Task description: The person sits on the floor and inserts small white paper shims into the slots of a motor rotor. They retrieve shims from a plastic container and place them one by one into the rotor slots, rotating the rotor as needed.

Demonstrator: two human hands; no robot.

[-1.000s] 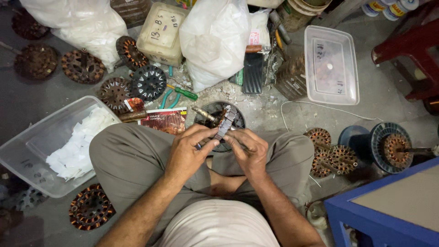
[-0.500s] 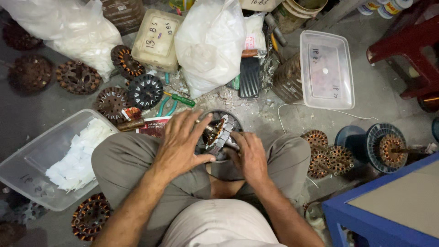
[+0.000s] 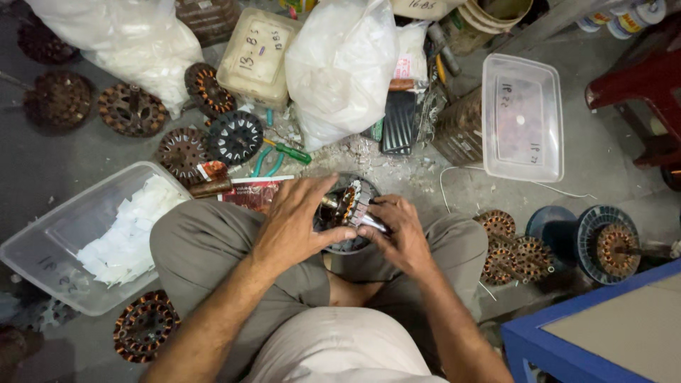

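Head view | left hand (image 3: 301,223) palm-down over stator (image 3: 347,213) | right hand (image 3: 401,230) curled

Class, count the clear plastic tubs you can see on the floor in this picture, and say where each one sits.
2. One tub, holding white paper pieces, lies beside the person's left knee. The other tub sits upper right. More may be hidden behind the white bags.

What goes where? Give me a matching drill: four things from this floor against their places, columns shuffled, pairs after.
1. green-handled screwdriver
2. stator
3. clear lidded tub
4. open bin of white slips

A. by the person's left knee
B. between both hands
C. upper right, beside the red stool
D. by the black wheel-shaped part

Pairs: 1-D, 2-B, 3-C, 4-A
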